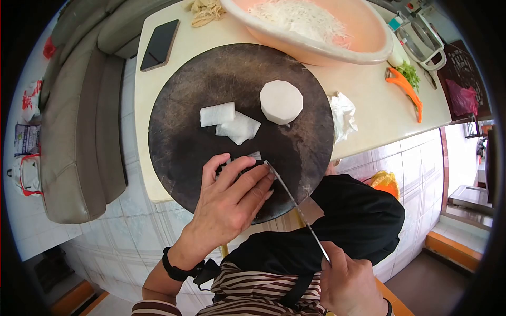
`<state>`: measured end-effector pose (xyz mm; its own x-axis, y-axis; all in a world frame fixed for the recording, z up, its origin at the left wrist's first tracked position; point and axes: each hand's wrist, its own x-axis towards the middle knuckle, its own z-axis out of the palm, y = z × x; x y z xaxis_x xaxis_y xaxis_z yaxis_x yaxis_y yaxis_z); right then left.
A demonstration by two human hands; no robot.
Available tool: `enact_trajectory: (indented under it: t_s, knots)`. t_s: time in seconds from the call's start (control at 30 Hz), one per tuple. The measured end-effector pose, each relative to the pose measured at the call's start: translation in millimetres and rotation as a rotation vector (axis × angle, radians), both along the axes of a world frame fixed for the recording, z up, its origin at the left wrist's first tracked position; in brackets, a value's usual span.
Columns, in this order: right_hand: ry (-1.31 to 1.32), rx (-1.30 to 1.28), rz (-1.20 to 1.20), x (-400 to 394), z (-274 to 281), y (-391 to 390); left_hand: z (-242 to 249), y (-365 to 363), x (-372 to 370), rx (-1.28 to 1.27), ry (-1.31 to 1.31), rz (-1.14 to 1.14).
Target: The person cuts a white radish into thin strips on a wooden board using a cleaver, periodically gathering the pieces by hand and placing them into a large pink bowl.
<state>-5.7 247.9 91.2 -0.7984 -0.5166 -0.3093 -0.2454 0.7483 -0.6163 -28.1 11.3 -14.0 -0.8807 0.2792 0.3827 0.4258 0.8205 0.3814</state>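
Fingers [247, 183] of my left hand [226, 208] bend onto a large, round, dark wooden chopping board [184, 79]; whether they pinch anything beneath, I cannot tell. Clenched in my right hand [350, 279] is a long, slim metal knife [298, 209], tip beside those fingers. On the board sit a chunky, white, many-sided block [282, 101], two thin, white, overlapping slices [240, 127] to its left and, just past my left fingertips, a small pale sliver [255, 155].
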Motion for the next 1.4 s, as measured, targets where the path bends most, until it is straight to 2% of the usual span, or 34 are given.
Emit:
enact_trajectory:
  t_s: [0.17, 0.33, 0.53, 0.93, 1.07, 1.13, 1.4]
  knots:
    - [0.103, 0.111, 0.074, -6, -9, -22, 2, 0, 1, -0.008, -0.017, -0.012]
    - [0.146, 0.086, 0.019, -8, -13, -28, 3, 0, 1, -0.015, -0.023, -0.011]
    - [-0.063, -0.158, -0.094, -9, -12, -6, 0, 3, 0, -0.009, 0.008, 0.008]
    - [-0.077, -0.182, -0.137, -5, -10, -8, -2, 2, 1, 0.010, 0.028, -0.045]
    - [-0.003, -0.151, -0.080, -16, -10, -17, -1, 1, 1, -0.017, 0.004, -0.064]
    - [-0.111, 0.014, -0.114, -25, -1, -26, -1, 2, 1, -0.019, -0.015, -0.052]
    - [-0.078, 0.019, -0.156, -19, -2, -21, 1, 1, 0, -0.064, -0.040, -0.071]
